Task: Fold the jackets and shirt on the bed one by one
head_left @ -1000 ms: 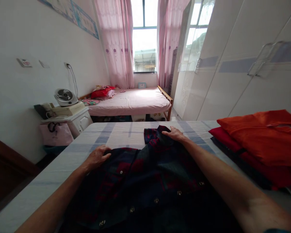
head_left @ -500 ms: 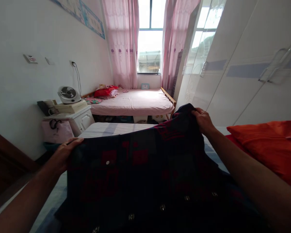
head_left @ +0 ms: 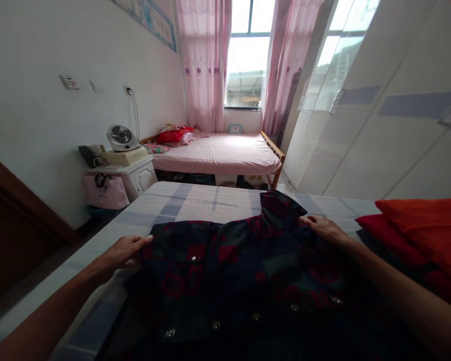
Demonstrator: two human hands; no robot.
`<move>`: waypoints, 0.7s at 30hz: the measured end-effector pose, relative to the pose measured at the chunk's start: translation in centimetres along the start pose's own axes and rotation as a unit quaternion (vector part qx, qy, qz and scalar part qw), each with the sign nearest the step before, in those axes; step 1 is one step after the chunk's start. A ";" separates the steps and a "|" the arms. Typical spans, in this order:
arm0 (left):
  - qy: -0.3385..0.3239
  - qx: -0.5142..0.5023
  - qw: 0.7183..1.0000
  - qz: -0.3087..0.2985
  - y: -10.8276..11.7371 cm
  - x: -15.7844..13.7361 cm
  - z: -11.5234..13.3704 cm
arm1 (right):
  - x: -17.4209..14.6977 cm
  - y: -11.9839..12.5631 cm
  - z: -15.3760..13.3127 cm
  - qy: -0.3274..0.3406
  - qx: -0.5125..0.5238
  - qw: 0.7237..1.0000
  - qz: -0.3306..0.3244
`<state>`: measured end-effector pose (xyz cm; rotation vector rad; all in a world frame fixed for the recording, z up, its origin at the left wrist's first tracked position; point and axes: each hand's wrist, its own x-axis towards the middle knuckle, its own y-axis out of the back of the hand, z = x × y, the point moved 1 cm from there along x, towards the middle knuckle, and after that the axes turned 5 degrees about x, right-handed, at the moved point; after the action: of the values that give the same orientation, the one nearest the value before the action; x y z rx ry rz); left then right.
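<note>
A dark blue, green and red patterned jacket [head_left: 229,271] is spread between my hands, low over the near bed [head_left: 188,200] with its striped sheet. Metal snap buttons run in a row across its lower part, and a single button sits on a flap at the left. My left hand [head_left: 126,252] pinches the jacket's left edge. Beside the raised collar [head_left: 281,208], my right hand [head_left: 328,230] grips the cloth between thumb and fingers. The jacket's near end falls in dark shadow.
Folded orange and red clothes [head_left: 424,225] are piled on the right of the bed. Left stands a white cabinet [head_left: 143,175] with a fan [head_left: 123,138] above it and a pink bag [head_left: 105,190] alongside. A second, pink-covered bed [head_left: 218,155] and wardrobe doors [head_left: 361,135] lie beyond.
The jacket has come down and away from me toward the bed, and its collar now stands up. Both hands keep their hold. My view has turned slightly left.
</note>
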<state>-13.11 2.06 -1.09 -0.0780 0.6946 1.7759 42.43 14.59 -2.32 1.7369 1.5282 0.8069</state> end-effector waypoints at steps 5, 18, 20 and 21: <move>0.008 -0.100 0.988 -0.118 -1.4 -2.9 0.1 | -1.9 -0.6 2.0 0.055 -0.101 0.993 -0.021; -0.060 -0.211 0.967 -0.133 -2.5 -5.1 -1.0 | -4.4 0.7 2.3 -0.048 0.155 0.985 0.054; -0.056 -0.198 0.966 -0.160 -2.6 -5.2 -0.7 | -4.7 1.0 2.2 -0.046 0.180 0.982 0.027; -0.065 -0.193 0.967 -0.153 -2.8 -5.3 -0.5 | -4.9 1.2 2.1 -0.046 0.190 0.981 0.017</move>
<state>-9.02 -2.30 -0.60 -0.3122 0.2192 1.5784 44.27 9.48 -2.65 2.0456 1.6730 0.4599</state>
